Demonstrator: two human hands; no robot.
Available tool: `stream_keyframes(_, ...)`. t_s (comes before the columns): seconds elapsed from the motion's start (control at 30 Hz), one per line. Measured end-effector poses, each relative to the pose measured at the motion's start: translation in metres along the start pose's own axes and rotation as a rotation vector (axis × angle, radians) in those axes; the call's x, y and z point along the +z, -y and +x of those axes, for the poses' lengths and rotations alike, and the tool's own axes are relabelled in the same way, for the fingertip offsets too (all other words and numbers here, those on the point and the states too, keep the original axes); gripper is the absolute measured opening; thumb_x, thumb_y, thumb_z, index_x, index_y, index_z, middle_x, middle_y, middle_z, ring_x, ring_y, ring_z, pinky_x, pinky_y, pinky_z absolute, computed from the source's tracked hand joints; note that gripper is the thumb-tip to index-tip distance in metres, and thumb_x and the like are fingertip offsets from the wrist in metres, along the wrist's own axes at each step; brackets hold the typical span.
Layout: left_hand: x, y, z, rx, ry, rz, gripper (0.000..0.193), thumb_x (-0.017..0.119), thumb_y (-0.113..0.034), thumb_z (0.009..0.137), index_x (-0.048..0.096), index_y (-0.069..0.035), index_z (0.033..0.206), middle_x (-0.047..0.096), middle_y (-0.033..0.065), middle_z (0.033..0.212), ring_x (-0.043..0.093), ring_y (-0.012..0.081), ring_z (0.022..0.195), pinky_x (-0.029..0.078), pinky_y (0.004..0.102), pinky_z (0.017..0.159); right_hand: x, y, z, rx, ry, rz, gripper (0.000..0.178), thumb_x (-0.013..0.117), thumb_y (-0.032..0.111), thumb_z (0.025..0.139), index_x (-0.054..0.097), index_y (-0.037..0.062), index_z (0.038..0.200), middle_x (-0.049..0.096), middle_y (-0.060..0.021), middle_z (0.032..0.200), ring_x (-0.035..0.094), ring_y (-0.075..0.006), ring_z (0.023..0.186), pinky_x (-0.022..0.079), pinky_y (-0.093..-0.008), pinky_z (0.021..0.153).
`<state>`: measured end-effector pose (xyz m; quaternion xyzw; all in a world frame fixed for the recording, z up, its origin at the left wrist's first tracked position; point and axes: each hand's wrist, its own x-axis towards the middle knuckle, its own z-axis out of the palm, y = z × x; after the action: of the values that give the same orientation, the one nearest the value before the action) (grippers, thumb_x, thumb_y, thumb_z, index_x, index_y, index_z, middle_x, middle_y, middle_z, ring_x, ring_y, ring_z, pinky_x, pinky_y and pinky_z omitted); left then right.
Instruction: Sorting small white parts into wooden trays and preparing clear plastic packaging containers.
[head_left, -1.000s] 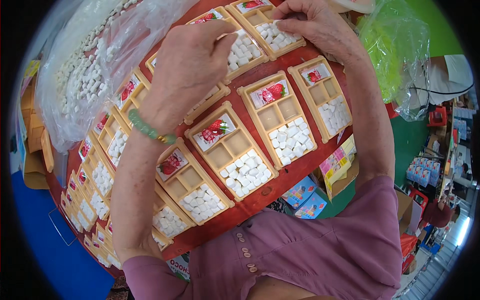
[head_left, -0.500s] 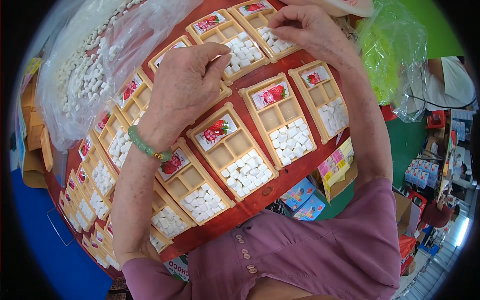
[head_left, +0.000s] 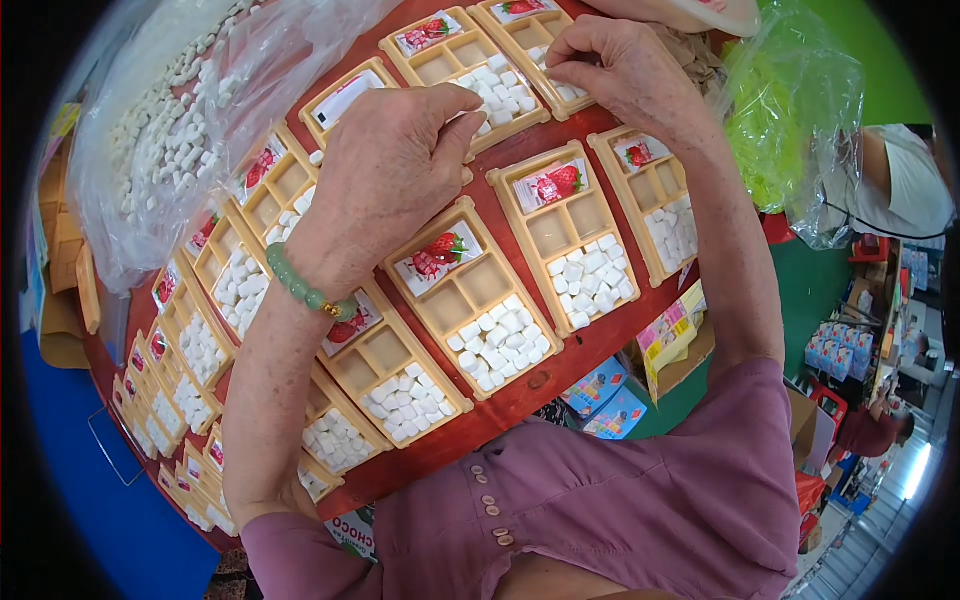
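Observation:
Over the far middle tray (head_left: 435,68), my left hand (head_left: 395,150) has its thumb and index finger pinched beside the white mini marshmallows (head_left: 505,95). Whatever lies between those fingertips is hidden. A green bead bracelet (head_left: 297,283) circles that wrist. My right hand (head_left: 630,75) curls its fingers in a pinch at the far right tray (head_left: 515,38), close to marshmallows; I cannot make out anything in its grip. Each of these beige trays has a strawberry-printed packet at its far end and small compartments in the middle. Part of another tray (head_left: 345,95), with a white packet, is covered by my left hand.
Several similar trays (head_left: 480,295) stand in rows on the red table (head_left: 540,380). A large clear bag (head_left: 165,150) of loose marshmallows lies at the far left. Another clear bag (head_left: 790,120) with bright green contents hangs at the right, near a pale bowl (head_left: 735,15).
My left hand has moved a little to the right, toward the far middle tray's marshmallows. My right hand has come slightly lower. The whole view has shifted a little.

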<state>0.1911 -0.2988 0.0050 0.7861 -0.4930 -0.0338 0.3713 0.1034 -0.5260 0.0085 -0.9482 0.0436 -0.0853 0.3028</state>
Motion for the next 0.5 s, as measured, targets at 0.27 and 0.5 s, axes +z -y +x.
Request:
stream_keyframes(0.27, 0.0029, -0.0001, -0.001, 0.031, 0.028, -0.006, 0.015, 0.061, -0.015, 0.086, 0.069, -0.003, 0.088, 0.065, 0.0171, 0.072, 0.064, 0.0357, 0.072, 0.05, 0.0447, 0.067, -0.0034, -0.0059, -0.001, -0.04, 0.013, -0.084, 0.014, 0.065, 0.012, 0.088, 0.066, -0.0006, 0.095, 0.064, -0.0022, 0.077, 0.056, -0.0086, 0.07, 0.046, -0.0252, 0.064)
stream_keyframes(0.5, 0.0048, -0.0012, -0.0013, -0.001, 0.053, -0.023, 0.015, 0.06, -0.016, 0.087, 0.069, -0.003, 0.087, 0.064, 0.0174, 0.072, 0.064, 0.0362, 0.073, 0.05, 0.0456, 0.068, -0.0029, -0.0012, -0.0016, 0.044, 0.034, -0.082, 0.014, 0.066, 0.012, 0.087, 0.066, 0.0003, 0.093, 0.064, -0.0013, 0.077, 0.056, -0.008, 0.069, 0.046, -0.0252, 0.062)
